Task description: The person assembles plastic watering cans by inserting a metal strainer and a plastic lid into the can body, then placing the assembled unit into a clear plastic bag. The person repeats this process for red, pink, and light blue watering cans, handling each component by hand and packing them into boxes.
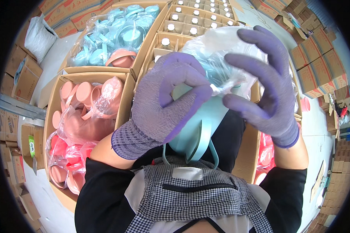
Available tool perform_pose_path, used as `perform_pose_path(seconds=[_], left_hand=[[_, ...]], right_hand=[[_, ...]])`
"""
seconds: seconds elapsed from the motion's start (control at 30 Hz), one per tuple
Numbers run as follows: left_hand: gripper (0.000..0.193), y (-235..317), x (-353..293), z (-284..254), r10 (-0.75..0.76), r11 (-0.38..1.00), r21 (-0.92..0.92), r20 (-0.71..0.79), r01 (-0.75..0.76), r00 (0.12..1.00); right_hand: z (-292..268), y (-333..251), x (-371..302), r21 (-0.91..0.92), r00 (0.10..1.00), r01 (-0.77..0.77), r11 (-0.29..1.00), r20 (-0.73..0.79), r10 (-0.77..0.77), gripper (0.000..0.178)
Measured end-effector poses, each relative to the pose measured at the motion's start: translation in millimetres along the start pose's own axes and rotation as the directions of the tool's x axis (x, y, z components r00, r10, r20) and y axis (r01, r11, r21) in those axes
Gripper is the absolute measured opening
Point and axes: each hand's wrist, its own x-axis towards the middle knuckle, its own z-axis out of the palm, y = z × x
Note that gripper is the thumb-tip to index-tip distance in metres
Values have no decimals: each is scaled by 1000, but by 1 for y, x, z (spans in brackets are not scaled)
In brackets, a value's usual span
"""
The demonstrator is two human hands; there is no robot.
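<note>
Both my hands wear purple knit gloves. My left hand (pixel 171 95) is closed in a pinch on the gathered, twisted end of a clear plastic bag (pixel 210 40). Light-blue pieces show through the bag's film. Close by on the other side of the twisted end, my right hand (pixel 266 83) has its fingers spread and curved, with thumb and forefinger apart. Under both hands, at my lap, are light-blue plastic parts (pixel 200 132) with curved loop handles. Their upper portion is partly hidden by my left hand and the bag.
A carton of pink handled parts (pixel 83 93), some bagged, stands at left. Beyond it, another carton holds bagged light-blue parts (pixel 132 35). Divided cartons of white-capped bottles (pixel 175 17) stand ahead. Red and pink parts (pixel 265 151) lie at right. Stacked brown cartons (pixel 317 58) line the far right.
</note>
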Motion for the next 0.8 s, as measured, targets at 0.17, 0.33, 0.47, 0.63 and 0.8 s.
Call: perform_pose_path(seconds=[0.17,0.33,0.47,0.63,0.8], left_hand=[[7,3,2,0,45,998,51,72,-49,996],[12,1,-5,-2,-30,993,-106,172,49,985],[18,-13,-7,-6,279,943,130,189,-306,941],[23,-14,-10,-3,279,937,166,177,-308,944],[22,-11,-11,0,243,946,175,168,-272,955]], right_hand=[[4,-20,-7,-215,998,43,976,-26,-49,24],[15,-21,-25,-576,903,267,772,-129,-409,31],[11,-23,-41,-613,923,279,739,-41,-382,44],[12,-19,-52,-608,922,301,734,-12,-388,40],[12,-10,-51,-509,916,282,813,-108,-386,31]])
